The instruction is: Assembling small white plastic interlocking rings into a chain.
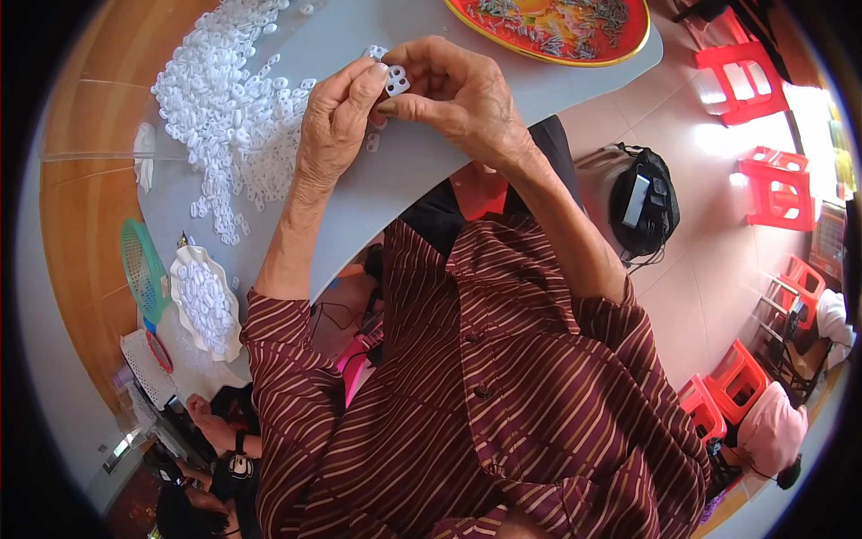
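Above the grey table [386,193], a small white plastic piece with several dark round holes [397,81] is held between my two hands. My left hand [337,121] pinches its left side between thumb and fingers. My right hand [462,94] curls around its right side, thumb below and fingers above; the exact grip of those fingertips is partly hidden. One loose white piece [373,142] lies on the table just below the hands, and another [375,52] shows beyond them. A large heap of similar small white pieces [224,103] spreads to the left of my left hand.
A red tray with a gold rim [618,57] holds many small grey metal parts at the far right. A scalloped white dish [232,340] of white pieces stands left, beside a green mesh item [142,269]. Red stools [741,81] stand on the floor; other people sit nearby.
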The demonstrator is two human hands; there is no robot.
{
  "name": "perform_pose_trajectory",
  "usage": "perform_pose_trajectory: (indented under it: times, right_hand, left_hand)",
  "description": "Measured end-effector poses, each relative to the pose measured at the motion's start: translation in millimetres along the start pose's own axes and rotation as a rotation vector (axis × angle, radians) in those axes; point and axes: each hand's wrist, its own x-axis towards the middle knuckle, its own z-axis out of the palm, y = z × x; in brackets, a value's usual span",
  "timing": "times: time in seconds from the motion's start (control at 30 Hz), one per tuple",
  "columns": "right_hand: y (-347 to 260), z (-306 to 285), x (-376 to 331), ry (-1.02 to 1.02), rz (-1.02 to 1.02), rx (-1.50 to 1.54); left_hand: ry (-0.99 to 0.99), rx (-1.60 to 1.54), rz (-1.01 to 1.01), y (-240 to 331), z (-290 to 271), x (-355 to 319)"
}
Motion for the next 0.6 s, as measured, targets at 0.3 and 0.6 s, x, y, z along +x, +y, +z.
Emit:
perform_pose_trajectory:
  times: [0.3, 0.6]
  right_hand:
    - [-11, 2, -3, 0.034, -0.039, -0.279]
    - [-7, 3, -3, 0.04, -0.133, -0.317]
  left_hand:
    - [-0.003, 0.137, 0.113, -14, -4, -2]
    - [-0.061, 0.054, 0.026, -11, -2, -5]
